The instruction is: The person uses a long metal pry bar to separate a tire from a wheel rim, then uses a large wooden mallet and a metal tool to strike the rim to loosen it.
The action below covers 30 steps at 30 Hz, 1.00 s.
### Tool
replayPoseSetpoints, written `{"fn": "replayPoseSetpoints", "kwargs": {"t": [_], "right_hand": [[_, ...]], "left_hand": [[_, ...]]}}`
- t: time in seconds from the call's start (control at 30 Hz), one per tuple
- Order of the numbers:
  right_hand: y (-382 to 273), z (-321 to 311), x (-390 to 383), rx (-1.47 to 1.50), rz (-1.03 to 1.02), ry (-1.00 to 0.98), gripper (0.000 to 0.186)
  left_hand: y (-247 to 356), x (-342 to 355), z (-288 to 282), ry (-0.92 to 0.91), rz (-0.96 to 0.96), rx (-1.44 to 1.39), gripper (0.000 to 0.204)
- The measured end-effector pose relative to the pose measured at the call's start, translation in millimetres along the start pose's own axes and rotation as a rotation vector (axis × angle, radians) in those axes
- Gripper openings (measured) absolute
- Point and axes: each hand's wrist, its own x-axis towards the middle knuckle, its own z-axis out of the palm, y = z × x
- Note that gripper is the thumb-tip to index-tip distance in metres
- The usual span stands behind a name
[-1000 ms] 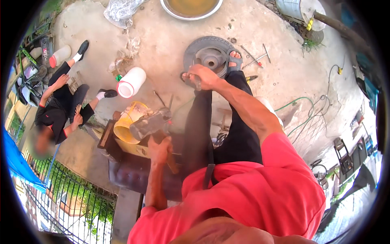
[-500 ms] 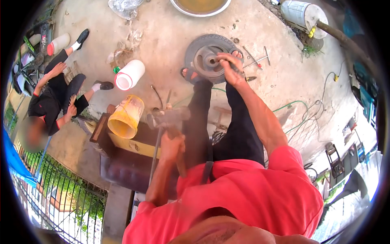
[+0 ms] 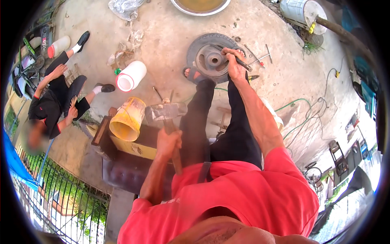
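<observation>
My left hand [image 3: 168, 142] is closed around the wooden handle of a sledgehammer [image 3: 166, 112], raised beside my left thigh with its blocky metal head up. Farther forward, my right hand [image 3: 236, 68] grips a short dark metal rod [image 3: 243, 64] and hovers over the right side of a wheel [image 3: 196, 49] with a black tyre. The wheel lies flat on the concrete between my sandalled feet. Its round hub [image 3: 214, 60], with a hole in the middle, shows just left of the rod. The rod's exact kind is unclear.
T-handled tools [image 3: 260, 57] and pliers [image 3: 253, 77] lie right of the wheel. On the left are a yellow bucket [image 3: 128, 118], a white container [image 3: 132, 75] and a seated person [image 3: 53, 93]. A basin [image 3: 199, 12] stands ahead; a green hose [image 3: 298, 101] runs at right.
My right hand has drawn the rod rightward, away from the hub's middle, leaving the hole exposed. The hammer stays raised in my left hand, its head slightly higher.
</observation>
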Motion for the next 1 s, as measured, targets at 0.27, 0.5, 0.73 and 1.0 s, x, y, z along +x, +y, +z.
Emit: {"fn": "replayPoseSetpoints", "kwargs": {"t": [0.27,0.5,0.73,1.0], "right_hand": [[40.4,0.9,24.9,-0.056,0.057,0.043,0.029],[58.1,-3.2,23.0,-0.119,-0.023,0.03,0.028],[27.8,12.9,7.7,-0.195,-0.196,-0.112,0.022],[25.7,22.4,15.8,-0.245,-0.314,-0.182,0.014]], "left_hand": [[-1.3,12.0,-8.6,0.002,-0.003,-0.006,0.013],[-0.5,18.5,-12.8,0.049,-0.011,-0.034,0.014],[11.5,10.9,11.1,0.073,0.026,0.018,0.011],[66.6,-47.9,78.7,0.038,0.324,0.302,0.007]]}}
